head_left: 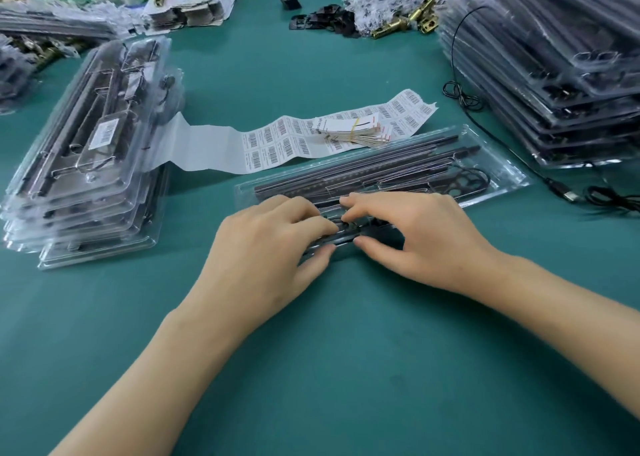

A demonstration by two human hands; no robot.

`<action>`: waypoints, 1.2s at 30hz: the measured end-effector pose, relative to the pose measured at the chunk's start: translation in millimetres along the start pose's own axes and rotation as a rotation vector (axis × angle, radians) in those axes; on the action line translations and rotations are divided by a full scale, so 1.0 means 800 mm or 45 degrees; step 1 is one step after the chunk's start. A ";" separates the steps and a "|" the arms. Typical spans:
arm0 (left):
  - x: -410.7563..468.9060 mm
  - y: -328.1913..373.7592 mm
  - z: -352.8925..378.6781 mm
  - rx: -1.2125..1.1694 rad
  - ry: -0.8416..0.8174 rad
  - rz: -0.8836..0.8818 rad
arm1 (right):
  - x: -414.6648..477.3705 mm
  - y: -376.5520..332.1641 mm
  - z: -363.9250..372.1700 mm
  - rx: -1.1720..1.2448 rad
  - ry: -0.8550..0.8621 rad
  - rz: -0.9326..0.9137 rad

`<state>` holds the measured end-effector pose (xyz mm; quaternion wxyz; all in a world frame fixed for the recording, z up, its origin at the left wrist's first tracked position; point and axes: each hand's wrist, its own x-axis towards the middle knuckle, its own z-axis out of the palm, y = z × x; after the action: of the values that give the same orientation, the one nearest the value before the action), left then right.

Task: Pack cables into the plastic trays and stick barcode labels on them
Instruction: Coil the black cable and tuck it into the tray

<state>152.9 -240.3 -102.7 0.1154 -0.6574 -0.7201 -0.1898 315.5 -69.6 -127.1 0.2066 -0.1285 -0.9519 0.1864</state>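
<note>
A clear plastic tray [498, 171] with long black rods lies across the middle of the green table. My left hand [273, 247] and my right hand [412, 234] meet at its near edge. Both pinch a coiled black cable [346, 228] there, fingers on top and thumbs at the tray's front rim. The cable is mostly hidden under my fingers. A long strip of barcode labels [277, 144] lies just behind the tray, its left part peeled bare. A banded bundle of paper cards [349, 128] rests on the strip.
A stack of closed trays [90, 150] stands at the left, the top one bearing a label. A taller stack of trays [554, 74] fills the right. Loose black USB cables [568, 192] lie at the right. Brass parts [408, 19] and black clips sit at the back.
</note>
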 end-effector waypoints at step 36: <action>0.013 -0.022 0.020 -0.002 0.037 0.198 | 0.030 -0.014 -0.014 -0.463 -0.023 -0.375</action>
<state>135.4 -225.7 -114.9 0.1398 -0.7084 -0.6651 -0.1903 297.6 -68.4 -105.2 0.1966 -0.0218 -0.9800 -0.0193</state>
